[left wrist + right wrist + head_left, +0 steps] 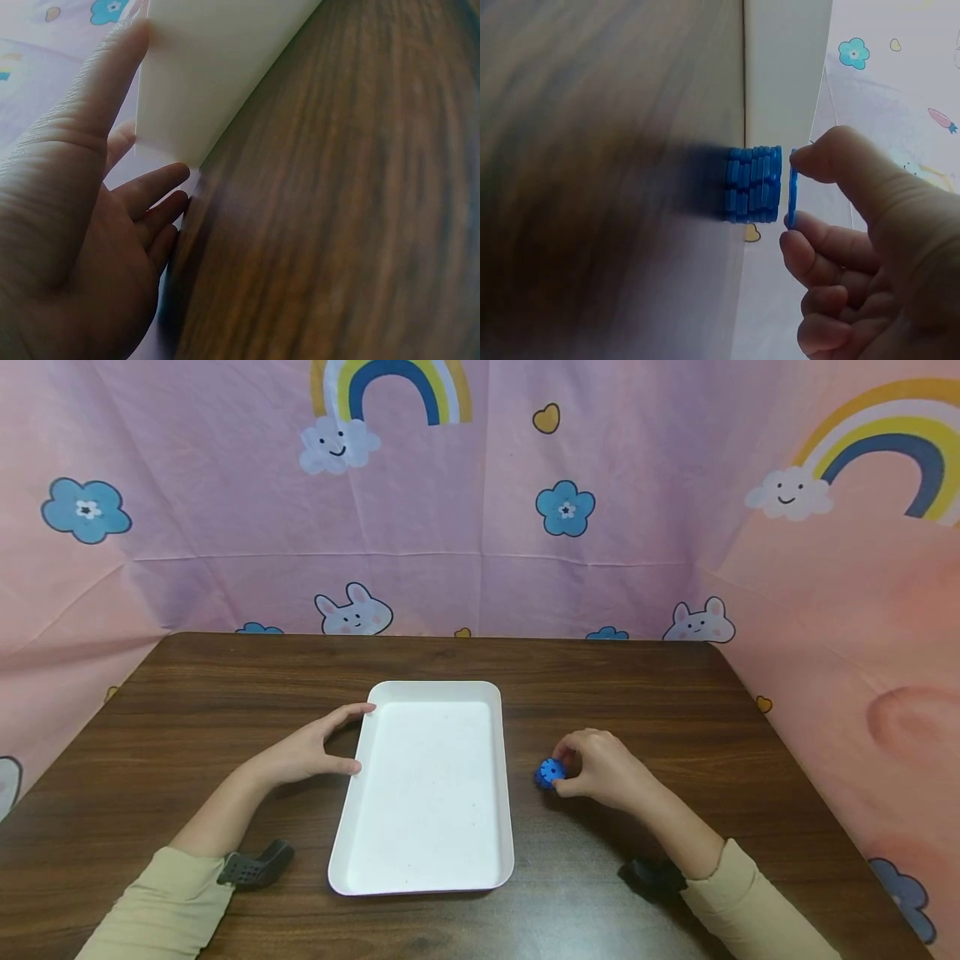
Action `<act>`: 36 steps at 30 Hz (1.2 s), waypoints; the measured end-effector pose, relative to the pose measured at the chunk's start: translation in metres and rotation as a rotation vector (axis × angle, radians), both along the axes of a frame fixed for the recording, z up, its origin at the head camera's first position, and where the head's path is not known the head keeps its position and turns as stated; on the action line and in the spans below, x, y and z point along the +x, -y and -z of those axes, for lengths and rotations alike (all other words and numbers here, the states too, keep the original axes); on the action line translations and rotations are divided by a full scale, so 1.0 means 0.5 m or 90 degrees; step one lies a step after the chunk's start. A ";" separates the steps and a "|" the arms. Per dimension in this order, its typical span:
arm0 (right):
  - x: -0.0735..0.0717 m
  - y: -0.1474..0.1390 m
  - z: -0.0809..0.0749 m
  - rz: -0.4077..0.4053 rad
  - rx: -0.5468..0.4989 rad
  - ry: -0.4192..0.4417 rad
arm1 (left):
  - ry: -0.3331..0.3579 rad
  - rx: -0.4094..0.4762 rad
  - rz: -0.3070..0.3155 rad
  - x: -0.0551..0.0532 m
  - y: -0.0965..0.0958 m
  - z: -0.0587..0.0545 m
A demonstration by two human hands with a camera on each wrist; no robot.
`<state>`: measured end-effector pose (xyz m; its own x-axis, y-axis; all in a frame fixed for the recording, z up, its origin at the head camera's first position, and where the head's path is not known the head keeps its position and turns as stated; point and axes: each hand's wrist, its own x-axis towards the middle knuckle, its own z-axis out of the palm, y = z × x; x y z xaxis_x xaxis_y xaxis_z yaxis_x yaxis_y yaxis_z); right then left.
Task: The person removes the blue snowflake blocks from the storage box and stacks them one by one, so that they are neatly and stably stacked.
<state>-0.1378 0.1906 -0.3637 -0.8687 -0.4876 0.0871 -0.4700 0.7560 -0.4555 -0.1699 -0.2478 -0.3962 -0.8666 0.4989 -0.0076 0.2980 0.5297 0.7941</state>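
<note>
A white rectangular tray [435, 785] lies on the table with its inside bare. At its left rim is my left hand [300, 753], thumb and fingers spread, with the tips of thumb and forefinger touching the edge. To the right of the tray, my right hand [609, 768] pinches a thin blue notched disc [793, 189] by its edges, between thumb and fingers. In the right wrist view, a narrow gap separates that disc from a short stack of similar blue discs [751, 184] standing on the table. From the head view the held disc mostly covers the stack.
The brown wood-grain table [645, 693] reaches back to a pink and purple patterned cloth [637, 552]. Black devices are worn at the left wrist [257, 866] and the right wrist [651, 877], low over the table.
</note>
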 end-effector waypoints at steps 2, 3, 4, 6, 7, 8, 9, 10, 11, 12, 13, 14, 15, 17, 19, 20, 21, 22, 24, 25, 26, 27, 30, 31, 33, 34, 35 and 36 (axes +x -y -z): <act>0.000 0.001 0.001 -0.002 0.003 -0.001 | -0.002 0.001 0.001 0.000 0.001 0.001; 0.000 0.001 0.001 -0.003 0.005 0.000 | -0.002 0.002 0.001 -0.001 0.001 0.001; 0.000 0.001 0.001 -0.004 0.007 -0.001 | -0.002 0.002 0.000 0.000 0.001 0.002; 0.000 0.002 0.002 -0.005 0.009 0.000 | -0.002 0.002 0.002 0.000 0.001 0.002; 0.000 0.002 0.002 -0.005 0.009 0.000 | -0.002 0.002 0.002 0.000 0.001 0.001; 0.000 0.002 0.002 -0.005 0.010 0.000 | -0.001 0.002 0.002 0.000 0.001 0.001; 0.000 0.002 0.002 -0.005 0.009 -0.002 | 0.000 0.002 0.001 0.000 0.001 0.001; 0.000 0.002 0.002 -0.005 0.010 -0.003 | 0.002 0.003 0.002 0.000 0.001 0.000; 0.000 0.002 0.002 -0.005 0.011 -0.004 | 0.002 0.005 0.002 0.000 0.000 0.000; 0.000 0.002 0.002 -0.006 0.012 -0.004 | 0.005 0.006 0.002 0.001 0.000 -0.001; -0.001 0.002 0.002 -0.005 0.013 -0.006 | 0.006 0.007 0.001 0.001 0.000 -0.001; -0.001 0.002 0.003 -0.005 0.014 -0.006 | 0.008 0.007 0.000 0.001 -0.001 -0.002; -0.001 0.002 0.003 -0.005 0.015 -0.007 | 0.009 0.008 0.001 0.002 -0.001 -0.002; -0.002 0.002 0.002 -0.005 0.016 -0.006 | 0.010 0.007 0.001 0.002 -0.001 -0.003; -0.002 0.002 0.002 -0.005 0.016 -0.006 | 0.011 0.006 0.001 0.003 -0.001 -0.003; -0.002 0.002 0.002 -0.005 0.015 -0.004 | 0.010 0.005 0.001 0.003 0.000 -0.003; -0.002 0.002 0.001 -0.005 0.014 -0.004 | 0.009 0.005 0.001 0.003 0.000 -0.003; -0.002 0.002 0.001 -0.006 0.013 -0.003 | 0.008 0.005 0.000 0.003 0.000 -0.003; -0.002 0.003 0.001 -0.006 0.013 -0.001 | 0.007 0.005 -0.002 0.003 0.001 -0.003; -0.002 0.003 0.000 -0.007 0.013 -0.001 | 0.007 0.006 -0.001 0.003 0.001 -0.003; -0.002 0.003 0.000 -0.007 0.013 -0.001 | 0.007 0.005 -0.002 0.003 0.001 -0.003; -0.002 0.003 0.000 -0.008 0.014 -0.001 | 0.008 0.005 -0.001 0.003 0.001 -0.003; -0.002 0.003 0.001 -0.010 0.015 -0.002 | 0.014 0.006 0.000 0.003 0.000 -0.005; -0.002 0.003 0.001 -0.011 0.016 -0.003 | 0.016 0.008 0.002 0.003 0.000 -0.005; -0.001 0.003 0.000 -0.013 0.015 -0.003 | 0.019 0.010 0.003 0.003 -0.001 -0.006; -0.001 0.003 0.000 -0.014 0.014 -0.003 | 0.021 0.012 0.003 0.003 -0.002 -0.006; -0.001 0.003 -0.001 -0.015 0.014 -0.003 | 0.022 0.013 0.004 0.003 -0.002 -0.005; 0.000 0.002 -0.001 -0.016 0.013 -0.005 | 0.023 0.014 0.004 0.003 -0.002 -0.005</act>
<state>-0.1380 0.1895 -0.3631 -0.8551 -0.5117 0.0834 -0.4930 0.7530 -0.4358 -0.1684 -0.2470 -0.3936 -0.8625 0.5053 -0.0279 0.2726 0.5103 0.8156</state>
